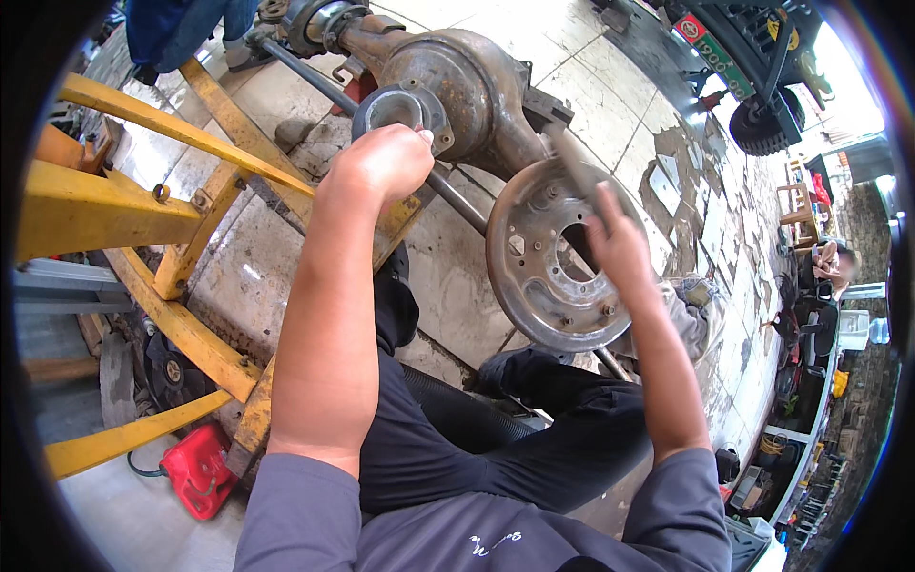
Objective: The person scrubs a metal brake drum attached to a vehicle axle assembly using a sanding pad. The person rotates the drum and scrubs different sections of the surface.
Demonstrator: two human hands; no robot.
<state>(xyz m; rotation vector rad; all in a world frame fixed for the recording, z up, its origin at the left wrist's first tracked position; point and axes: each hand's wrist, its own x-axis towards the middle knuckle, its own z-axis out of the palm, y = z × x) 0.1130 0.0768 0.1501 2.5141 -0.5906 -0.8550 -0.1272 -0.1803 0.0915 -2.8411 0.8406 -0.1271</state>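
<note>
My left hand (389, 164) is closed, knuckles up, against the near rim of a grey metal ring (393, 105) at the front of a rusty axle housing (457, 81). Its fingertips are hidden, so I cannot make out what they grip. My right hand (621, 246) is closed round a long brownish tool (572, 164), smeared by motion, whose kind I cannot tell. That hand is above the right part of a round steel brake backing plate (534, 296), which has a large centre hole and several bolts. A long metal rod (459, 202) runs behind the plate and under my left hand.
A yellow steel frame (119, 210) stands at left, with a red container (198, 472) beneath it. Another person's legs (191, 33) show at upper left. Broken tiles (667, 181) lie at right, below a parked vehicle (753, 57). Shelving with tools (805, 458) lines the far right.
</note>
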